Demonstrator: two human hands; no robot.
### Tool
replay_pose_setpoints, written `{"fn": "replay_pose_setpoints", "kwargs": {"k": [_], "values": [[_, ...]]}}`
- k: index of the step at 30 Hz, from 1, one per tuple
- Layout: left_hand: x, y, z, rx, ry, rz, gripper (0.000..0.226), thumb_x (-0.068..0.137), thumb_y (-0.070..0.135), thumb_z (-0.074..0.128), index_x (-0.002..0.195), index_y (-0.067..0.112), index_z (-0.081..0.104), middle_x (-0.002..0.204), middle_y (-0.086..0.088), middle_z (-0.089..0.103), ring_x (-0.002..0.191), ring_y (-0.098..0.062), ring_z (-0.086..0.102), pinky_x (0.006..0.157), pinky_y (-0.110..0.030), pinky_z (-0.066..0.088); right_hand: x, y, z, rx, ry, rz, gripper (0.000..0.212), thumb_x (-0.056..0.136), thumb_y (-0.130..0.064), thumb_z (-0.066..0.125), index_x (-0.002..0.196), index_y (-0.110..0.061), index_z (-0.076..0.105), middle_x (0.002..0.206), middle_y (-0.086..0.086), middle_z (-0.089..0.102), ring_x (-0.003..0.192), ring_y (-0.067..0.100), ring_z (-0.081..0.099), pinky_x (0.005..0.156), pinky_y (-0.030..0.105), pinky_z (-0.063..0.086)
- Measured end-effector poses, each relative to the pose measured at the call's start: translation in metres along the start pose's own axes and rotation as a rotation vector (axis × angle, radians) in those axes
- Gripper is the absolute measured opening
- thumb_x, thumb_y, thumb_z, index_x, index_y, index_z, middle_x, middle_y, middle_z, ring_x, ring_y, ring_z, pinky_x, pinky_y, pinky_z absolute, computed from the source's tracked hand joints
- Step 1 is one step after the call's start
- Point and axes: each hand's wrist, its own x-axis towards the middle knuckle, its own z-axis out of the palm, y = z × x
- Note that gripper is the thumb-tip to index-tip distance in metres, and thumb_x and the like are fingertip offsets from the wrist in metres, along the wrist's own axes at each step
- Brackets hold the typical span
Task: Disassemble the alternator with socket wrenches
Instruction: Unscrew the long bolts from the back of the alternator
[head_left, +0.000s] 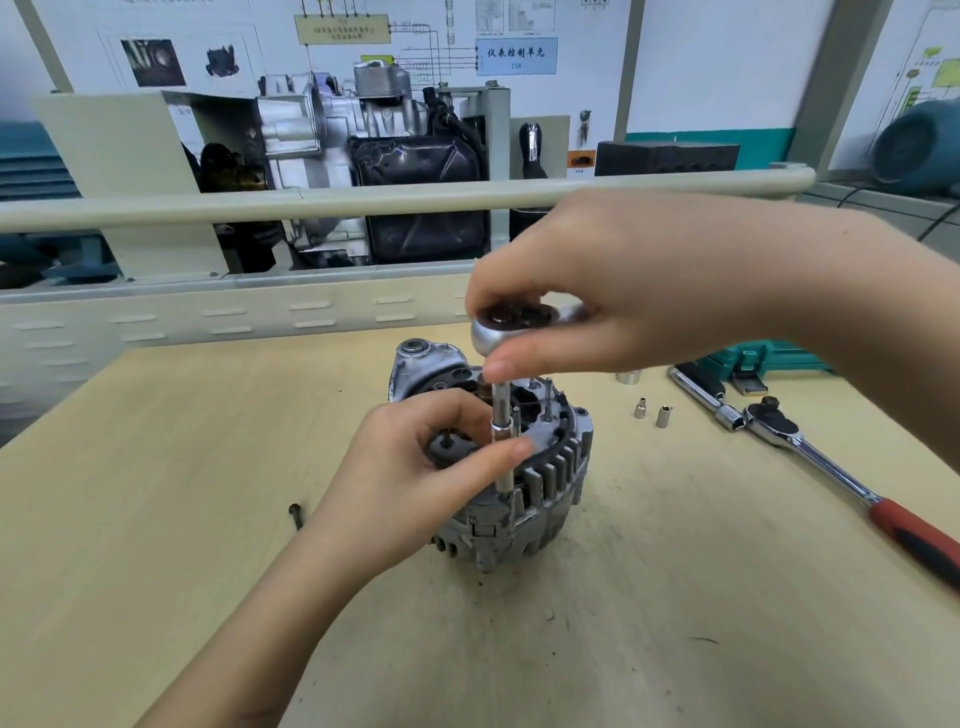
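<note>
A person's two bare hands work on an alternator standing on end near the middle of a pale wooden workbench, seen from a head-worn camera. The job looks to be underway rather than near its end: one long dark bolt already lies loose on the bench to the alternator's left, while the two halves of the housing are still joined, so more fasteners and the separation itself seem to remain. The right hand grips the round head of a small ratchet from above, fingers curled around it. Below it a slim extension bar with socket runs straight down to the housing's edge (presumably onto a through-bolt, though the bolt head is hidden). The left hand pinches that bar between thumb and fingers to steady it. The alternator is grey cast aluminium, scuffed and grimy, with ribbed cooling slots around its side and its top end open, showing dark inner parts. To the right lie two small loose sockets and a larger red-handled ratchet.
</note>
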Motion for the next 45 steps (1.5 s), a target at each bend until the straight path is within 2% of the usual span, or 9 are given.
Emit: {"fn": "replay_pose_setpoints", "kwargs": {"k": [4, 7, 12, 21, 26, 30, 36, 40, 45], "values": [[0.000, -0.003, -0.004, -0.031, -0.119, -0.014, 0.010, 0.076, 0.039, 0.064, 0.082, 0.032, 0.069, 0.087, 0.021, 0.069, 0.083, 0.005, 0.063, 0.068, -0.011, 0.048, -0.001, 0.002, -0.001, -0.006, -0.030, 0.006, 0.044, 0.079, -0.051, 0.036, 0.092, -0.015, 0.060, 0.074, -0.008, 0.056, 0.068, 0.009, 0.047, 0.062, 0.023, 0.037], [0.000, -0.002, -0.002, 0.001, -0.063, 0.029, 0.019, 0.073, 0.042, 0.063, 0.068, 0.024, 0.066, 0.074, 0.010, 0.069, 0.072, -0.006, 0.064, 0.060, -0.016, 0.049, -0.001, 0.000, -0.002, -0.010, -0.028, 0.009, 0.045, 0.078, -0.051, 0.036, 0.093, -0.016, 0.060, 0.076, -0.008, 0.058, 0.068, 0.010, 0.048, 0.063, 0.026, 0.037], [0.000, -0.001, 0.004, 0.037, 0.054, 0.033, 0.024, 0.067, 0.032, 0.072, 0.056, 0.031, 0.051, 0.052, 0.022, 0.055, 0.053, 0.006, 0.052, 0.053, -0.003, 0.035, 0.001, -0.002, -0.002, -0.080, -0.007, 0.041, 0.052, 0.071, -0.064, 0.032, 0.081, -0.018, 0.056, 0.063, -0.010, 0.050, 0.060, 0.009, 0.047, 0.055, 0.025, 0.035], [0.001, -0.003, -0.003, -0.066, -0.101, -0.031, 0.013, 0.074, 0.038, 0.067, 0.076, 0.026, 0.070, 0.083, 0.014, 0.070, 0.078, 0.002, 0.064, 0.064, -0.007, 0.047, -0.001, 0.005, 0.000, 0.039, 0.017, -0.009, 0.041, 0.088, -0.050, 0.044, 0.095, -0.014, 0.062, 0.077, -0.008, 0.059, 0.071, 0.008, 0.047, 0.065, 0.017, 0.036], [0.000, -0.001, 0.001, -0.010, -0.018, 0.001, 0.025, 0.069, 0.042, 0.069, 0.060, 0.019, 0.065, 0.065, 0.004, 0.066, 0.064, -0.013, 0.061, 0.054, -0.018, 0.044, 0.000, 0.003, 0.000, 0.024, 0.025, -0.015, 0.043, 0.085, -0.056, 0.041, 0.090, -0.018, 0.061, 0.073, -0.011, 0.056, 0.072, 0.008, 0.047, 0.064, 0.018, 0.037], [0.001, 0.002, 0.006, 0.010, 0.041, 0.020, 0.022, 0.068, 0.031, 0.069, 0.054, 0.029, 0.053, 0.050, 0.020, 0.053, 0.052, 0.004, 0.051, 0.051, -0.003, 0.034, -0.001, 0.000, -0.001, -0.058, 0.017, 0.039, 0.055, 0.072, -0.063, 0.033, 0.079, -0.015, 0.057, 0.064, -0.006, 0.053, 0.062, 0.011, 0.049, 0.056, 0.024, 0.033], [0.001, -0.002, 0.001, -0.030, -0.051, -0.022, 0.031, 0.073, 0.037, 0.070, 0.070, 0.007, 0.068, 0.073, -0.002, 0.066, 0.067, -0.014, 0.060, 0.056, -0.019, 0.047, 0.001, 0.002, 0.002, -0.014, 0.035, 0.025, 0.050, 0.078, -0.057, 0.036, 0.085, -0.014, 0.060, 0.068, -0.006, 0.056, 0.060, 0.009, 0.048, 0.056, 0.022, 0.033], [0.000, -0.003, -0.005, -0.106, -0.139, -0.042, 0.007, 0.077, 0.029, 0.065, 0.080, 0.030, 0.071, 0.086, 0.014, 0.071, 0.084, 0.002, 0.064, 0.067, -0.010, 0.048, -0.001, 0.007, 0.001, 0.063, 0.023, 0.004, 0.038, 0.086, -0.048, 0.047, 0.095, -0.015, 0.063, 0.080, -0.007, 0.061, 0.072, 0.009, 0.050, 0.064, 0.021, 0.039], [-0.001, -0.002, -0.001, -0.027, -0.028, 0.037, 0.010, 0.070, 0.036, 0.071, 0.066, 0.034, 0.062, 0.070, 0.017, 0.068, 0.069, 0.002, 0.063, 0.061, -0.008, 0.044, -0.001, 0.005, -0.001, 0.044, 0.019, -0.003, 0.044, 0.084, -0.059, 0.046, 0.089, -0.018, 0.062, 0.074, -0.012, 0.059, 0.073, 0.005, 0.050, 0.061, 0.020, 0.038]]}}
